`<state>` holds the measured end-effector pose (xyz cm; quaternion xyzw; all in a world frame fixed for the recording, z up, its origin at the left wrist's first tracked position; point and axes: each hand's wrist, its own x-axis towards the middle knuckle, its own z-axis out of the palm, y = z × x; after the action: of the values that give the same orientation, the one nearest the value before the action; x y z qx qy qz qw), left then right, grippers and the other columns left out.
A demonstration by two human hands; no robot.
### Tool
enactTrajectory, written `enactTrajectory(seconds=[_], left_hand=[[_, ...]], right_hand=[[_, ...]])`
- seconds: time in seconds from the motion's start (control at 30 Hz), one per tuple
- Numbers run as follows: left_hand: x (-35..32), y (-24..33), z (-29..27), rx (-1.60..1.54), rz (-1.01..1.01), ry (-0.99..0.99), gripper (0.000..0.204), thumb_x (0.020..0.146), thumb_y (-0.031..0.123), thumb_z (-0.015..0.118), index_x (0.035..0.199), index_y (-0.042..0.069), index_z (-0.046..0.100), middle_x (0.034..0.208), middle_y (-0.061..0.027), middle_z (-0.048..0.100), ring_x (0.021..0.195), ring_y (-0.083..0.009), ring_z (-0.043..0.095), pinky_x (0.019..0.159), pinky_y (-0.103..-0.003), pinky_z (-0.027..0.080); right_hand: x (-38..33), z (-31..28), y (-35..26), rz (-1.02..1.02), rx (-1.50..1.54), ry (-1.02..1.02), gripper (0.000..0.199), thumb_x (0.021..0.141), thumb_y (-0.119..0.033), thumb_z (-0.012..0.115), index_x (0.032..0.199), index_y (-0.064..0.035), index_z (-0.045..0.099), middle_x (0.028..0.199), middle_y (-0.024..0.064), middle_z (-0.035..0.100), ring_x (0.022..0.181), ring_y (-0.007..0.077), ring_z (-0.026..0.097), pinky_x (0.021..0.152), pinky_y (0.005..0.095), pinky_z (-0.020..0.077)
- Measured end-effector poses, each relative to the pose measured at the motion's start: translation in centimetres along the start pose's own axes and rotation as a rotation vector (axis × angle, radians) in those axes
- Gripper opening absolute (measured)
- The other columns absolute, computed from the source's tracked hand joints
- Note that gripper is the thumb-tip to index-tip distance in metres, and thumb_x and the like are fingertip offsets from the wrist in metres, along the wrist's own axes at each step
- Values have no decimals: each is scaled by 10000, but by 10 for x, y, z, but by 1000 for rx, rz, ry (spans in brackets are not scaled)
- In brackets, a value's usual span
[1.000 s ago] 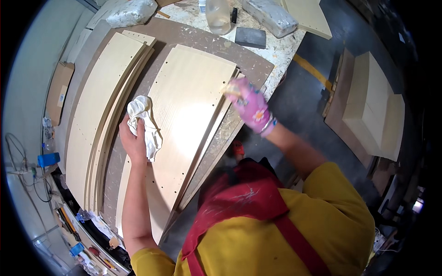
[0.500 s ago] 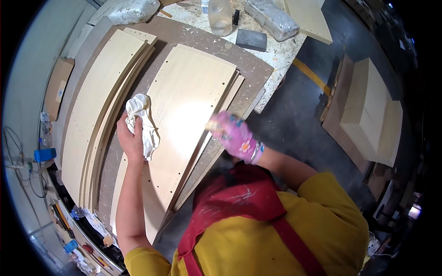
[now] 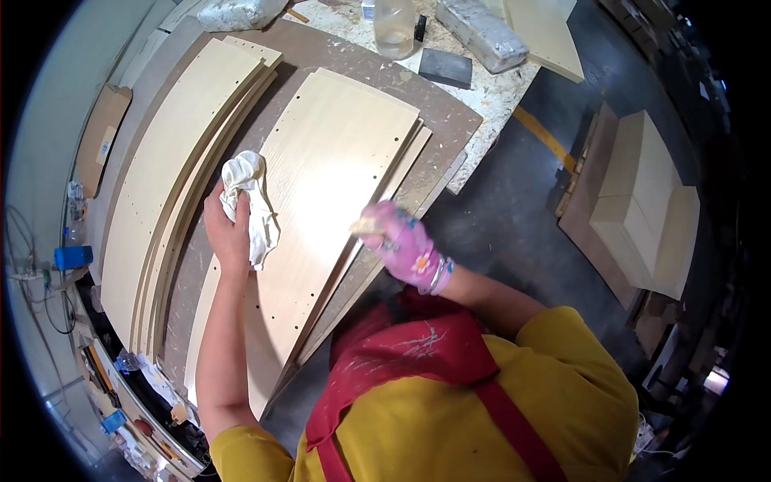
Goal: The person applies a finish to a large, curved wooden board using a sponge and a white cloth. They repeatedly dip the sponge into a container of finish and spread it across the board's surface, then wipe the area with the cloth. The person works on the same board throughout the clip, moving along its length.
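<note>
A white cloth [image 3: 259, 217] is bunched in my bare left hand [image 3: 226, 233], at the left edge of a pale wooden panel [image 3: 329, 153]. My right hand [image 3: 401, 245], in a pink flowered glove, is closed at the panel's right edge. From its fingers sticks out a small pale-yellow piece [image 3: 365, 228], blurred, its kind unclear. The panel lies on top of other boards, and small dark holes run along its edges. Bright light glares off its middle.
A stack of pale boards [image 3: 173, 136] lies on the left of the brown work surface [image 3: 438, 120]. Behind are a clear bottle [image 3: 394, 32], a dark grey block [image 3: 446, 68] and a plastic-wrapped bundle [image 3: 486, 36]. More pale panels [image 3: 638, 201] stand low on the right.
My right hand has moved slightly down and nearer along the panel's right edge. My left hand still holds the cloth in about the same place. The whole view has shifted slightly.
</note>
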<state>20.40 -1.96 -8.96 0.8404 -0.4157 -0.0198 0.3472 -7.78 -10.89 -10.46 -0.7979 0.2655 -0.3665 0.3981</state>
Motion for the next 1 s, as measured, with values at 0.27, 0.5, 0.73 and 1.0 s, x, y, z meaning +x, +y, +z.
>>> enactTrajectory(seconds=[0.27, 0.5, 0.73, 1.0], left_hand=[[0, -5, -2, -5, 23, 16, 424, 889, 267, 627, 1237, 37, 553, 1119, -147, 582, 1068, -307, 558, 936, -393, 419], [-1, -14, -2, -24, 31, 23, 420, 890, 281, 633, 1234, 50, 561, 1111, -150, 596, 1064, -315, 567, 929, -392, 428], [-25, -6, -45, -779, -213, 127, 387, 932, 151, 606, 1264, -14, 497, 1128, -128, 587, 1009, -178, 569, 864, -308, 471], [-197, -123, -226, -330, -266, 73, 434, 909, 173, 576, 1289, -12, 481, 1155, -140, 579, 976, -206, 577, 851, -334, 475]], right_hand=[[68, -52, 50, 231, -60, 279, 301, 907, -226, 632, 1133, -46, 549, 976, 161, 662, 856, 307, 669, 736, 384, 538], [-38, 32, -24, -261, -257, -122, 230, 820, -76, 662, 1047, -113, 686, 1090, 85, 629, 977, 274, 627, 871, 379, 518], [-79, 73, -112, 165, 267, -340, 327, 876, -205, 661, 1145, -67, 536, 1000, 129, 655, 833, 298, 671, 754, 365, 539], [-76, 43, -102, 456, 704, 151, 245, 928, -116, 553, 1159, -38, 528, 994, 92, 627, 831, 164, 622, 700, 291, 532]])
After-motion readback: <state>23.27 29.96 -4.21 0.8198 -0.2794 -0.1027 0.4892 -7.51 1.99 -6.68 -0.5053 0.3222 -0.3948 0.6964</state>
